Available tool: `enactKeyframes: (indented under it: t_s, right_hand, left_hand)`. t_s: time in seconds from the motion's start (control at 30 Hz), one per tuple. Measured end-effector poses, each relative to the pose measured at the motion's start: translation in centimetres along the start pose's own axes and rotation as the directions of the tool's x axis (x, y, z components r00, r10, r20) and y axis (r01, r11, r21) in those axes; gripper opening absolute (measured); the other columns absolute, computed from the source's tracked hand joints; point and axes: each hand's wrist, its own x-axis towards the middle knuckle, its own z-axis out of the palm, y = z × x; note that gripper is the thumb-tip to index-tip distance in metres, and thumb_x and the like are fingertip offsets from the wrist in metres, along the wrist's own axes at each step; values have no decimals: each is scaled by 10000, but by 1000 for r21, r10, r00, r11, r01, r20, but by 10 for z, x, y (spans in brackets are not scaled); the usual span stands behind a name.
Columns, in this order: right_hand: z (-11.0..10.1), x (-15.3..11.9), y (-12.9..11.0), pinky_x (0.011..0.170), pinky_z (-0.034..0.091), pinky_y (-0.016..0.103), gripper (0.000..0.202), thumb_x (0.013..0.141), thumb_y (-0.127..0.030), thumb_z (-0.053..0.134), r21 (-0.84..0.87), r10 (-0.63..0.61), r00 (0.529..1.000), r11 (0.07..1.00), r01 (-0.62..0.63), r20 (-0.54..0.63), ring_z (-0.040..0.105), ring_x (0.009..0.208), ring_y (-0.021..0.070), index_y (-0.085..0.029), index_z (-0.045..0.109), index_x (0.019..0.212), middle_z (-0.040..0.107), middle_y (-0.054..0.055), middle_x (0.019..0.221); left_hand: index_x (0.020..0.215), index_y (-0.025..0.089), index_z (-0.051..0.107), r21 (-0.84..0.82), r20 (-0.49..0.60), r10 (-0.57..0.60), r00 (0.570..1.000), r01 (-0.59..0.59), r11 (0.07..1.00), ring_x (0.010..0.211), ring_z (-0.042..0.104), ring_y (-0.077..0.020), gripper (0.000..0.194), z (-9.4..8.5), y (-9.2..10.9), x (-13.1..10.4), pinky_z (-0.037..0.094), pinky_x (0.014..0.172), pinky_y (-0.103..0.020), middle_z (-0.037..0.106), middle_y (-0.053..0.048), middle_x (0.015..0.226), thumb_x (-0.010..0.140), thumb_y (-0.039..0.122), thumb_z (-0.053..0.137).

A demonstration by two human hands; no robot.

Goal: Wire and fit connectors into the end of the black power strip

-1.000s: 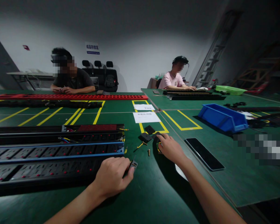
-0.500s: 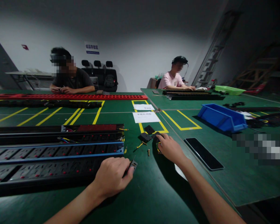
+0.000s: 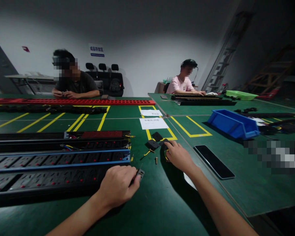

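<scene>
Left hand (image 3: 121,184) pinches a grey part (image 3: 141,174); curled right hand (image 3: 179,155), hold unclear, seemingly handles a block (image 3: 164,142) at its fingertips, next move needing precision.

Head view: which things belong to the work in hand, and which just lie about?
Likely in use:
- small grey part, held by the left hand
- black blocks near the right hand
- brass-coloured screw
- socket strips

Probably just lying about:
- smartphone
- blue bin
- printed sheet

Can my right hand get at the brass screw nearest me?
Probably yes: the screw sits uncovered on the table, just left of your right hand, with nothing seen blocking the way.
</scene>
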Motion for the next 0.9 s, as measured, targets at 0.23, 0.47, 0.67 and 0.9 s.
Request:
enactKeyframes:
  t_s: [0.23,0.47,0.67,0.9]
  right_hand:
    - [1,1,0,876,504,403,467,949,-183,443,-12,-1,1000,1000,1,5,618,1128,323,-127,594,1387,604,216,1331]
    - [2,0,0,874,503,398,466,943,-183,447,-10,0,1000,1000,0,-9,621,1126,315,-148,597,1383,612,207,1320]
    - [0,0,-1,891,496,394,478,950,-190,434,-18,9,1000,1000,-9,27,611,1142,320,-134,579,1403,595,205,1346]
    - [-1,0,0,890,491,412,485,944,-187,423,3,1,1000,1000,-1,21,604,1139,325,-139,581,1400,597,212,1341]
  left_hand:
    - [718,213,508,-1,7,0,1000,0,1000,539,480,-155,265,1,-1,-2,299,561,-320,567,18,639,976,248,455]
    - [719,212,507,-2,8,7,1000,-7,1000,544,481,-154,264,2,-1,-2,299,564,-318,570,16,640,976,245,455]
    - [724,208,516,-1,5,6,1000,-6,1000,543,477,-146,264,2,-1,-2,300,568,-311,567,17,633,978,246,452]
    - [729,205,533,4,8,7,1000,-7,1000,542,476,-148,266,1,-1,-2,309,555,-313,562,18,634,976,249,445]
